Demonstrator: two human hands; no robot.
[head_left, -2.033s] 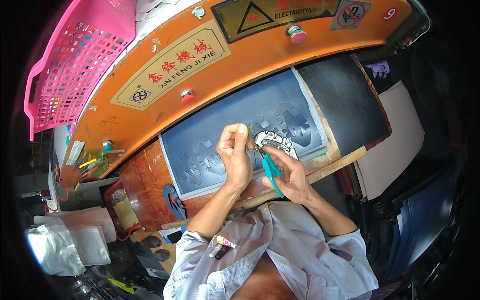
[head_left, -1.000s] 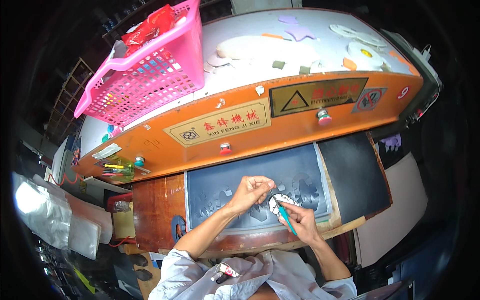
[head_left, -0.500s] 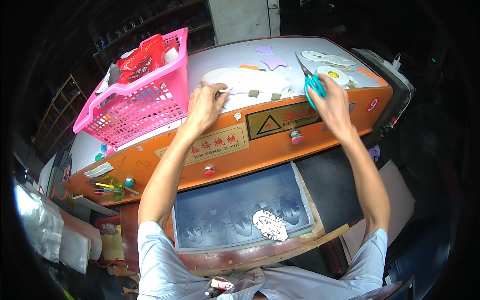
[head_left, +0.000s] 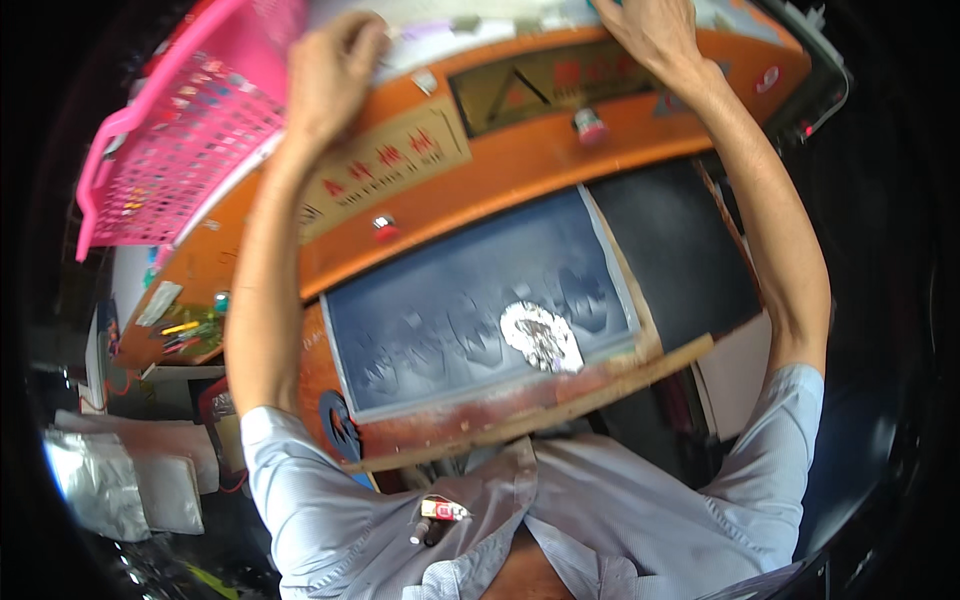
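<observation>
My left hand (head_left: pixel 335 75) is over the front edge of the orange machine's top, beside the pink basket. Its fingers are bent and smeared by motion, so I cannot make out anything in them. At the upper edge my right hand (head_left: pixel 655 35) is partly cut off, with a bit of teal scissors handle (head_left: pixel 603 4) at its fingers. Between the hands, light pieces with dark green tabs (head_left: pixel 467 24) lie on the machine's top, mostly out of view. Below, a whitish patterned cutout (head_left: pixel 541 338) rests on a dark blue mould sheet (head_left: pixel 400 320) with pressed-in shapes.
The pink basket (head_left: pixel 185 130) stands at the upper left. Red-capped buttons (head_left: pixel 588 127) stick out of the orange machine front (head_left: pixel 500 190). A holder with pens (head_left: pixel 190 335) hangs at its left end. A wooden strip (head_left: pixel 560 405) edges the shelf, and clear plastic bags (head_left: pixel 140 470) lie lower left.
The view has tipped down toward my body, so the machine's top has mostly left the picture at the upper edge. The scissors, earlier plainly in my right hand, show only a sliver of handle.
</observation>
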